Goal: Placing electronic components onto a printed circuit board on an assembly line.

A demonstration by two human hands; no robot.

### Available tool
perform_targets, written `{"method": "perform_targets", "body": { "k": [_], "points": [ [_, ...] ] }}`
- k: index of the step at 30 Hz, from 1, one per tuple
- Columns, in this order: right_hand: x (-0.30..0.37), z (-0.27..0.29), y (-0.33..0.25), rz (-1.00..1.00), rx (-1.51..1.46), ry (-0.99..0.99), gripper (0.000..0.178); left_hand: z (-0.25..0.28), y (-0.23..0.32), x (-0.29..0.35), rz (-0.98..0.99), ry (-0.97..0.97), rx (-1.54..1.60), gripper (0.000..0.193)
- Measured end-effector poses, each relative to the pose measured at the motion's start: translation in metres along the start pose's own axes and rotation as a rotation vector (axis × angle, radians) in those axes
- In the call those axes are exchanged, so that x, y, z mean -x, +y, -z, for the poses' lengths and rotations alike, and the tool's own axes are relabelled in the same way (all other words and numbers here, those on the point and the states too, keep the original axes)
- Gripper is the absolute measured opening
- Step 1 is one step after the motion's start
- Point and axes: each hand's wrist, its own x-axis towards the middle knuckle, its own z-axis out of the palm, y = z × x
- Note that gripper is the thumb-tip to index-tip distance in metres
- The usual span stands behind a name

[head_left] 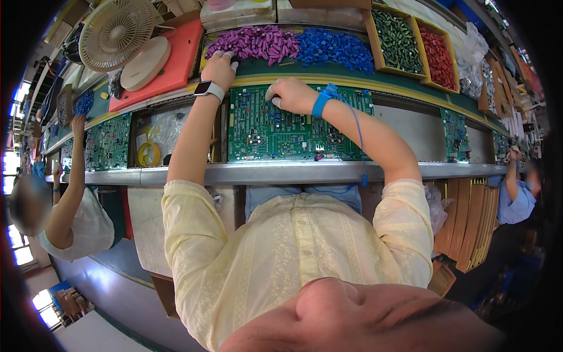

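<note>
A large green circuit board (281, 132) lies on the conveyor rail in front of me. My left hand (219, 69), with a watch on its wrist, reaches past the board's far left corner and its fingertips touch the edge of a pile of purple parts (255, 42). My right hand (291, 95) rests on the board's upper edge with fingers curled down onto it; whether a small part is in them is hidden. A blue strap (322, 101) with a coiled blue cord is on the right wrist.
A blue parts pile (334, 48) lies beside the purple one; bins of green parts (397, 40) and red parts (438, 57) stand far right. A fan (116, 32) and a red tray (176, 56) are at far left. Other boards and two co-workers flank me.
</note>
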Motion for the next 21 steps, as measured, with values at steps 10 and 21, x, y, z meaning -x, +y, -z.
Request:
{"method": "perform_targets", "body": {
  "k": [10,21],
  "points": [
    [0.0,-0.001,-0.001,-0.022,-0.027,-0.13,0.018,0.003,0.003,0.0,0.102,-0.064,0.045,0.022],
    [0.004,0.003,-0.007,-0.018,-0.005,-0.151,0.015,0.061,0.05,0.068,0.068,-0.281,0.564,0.022]
  ]
}}
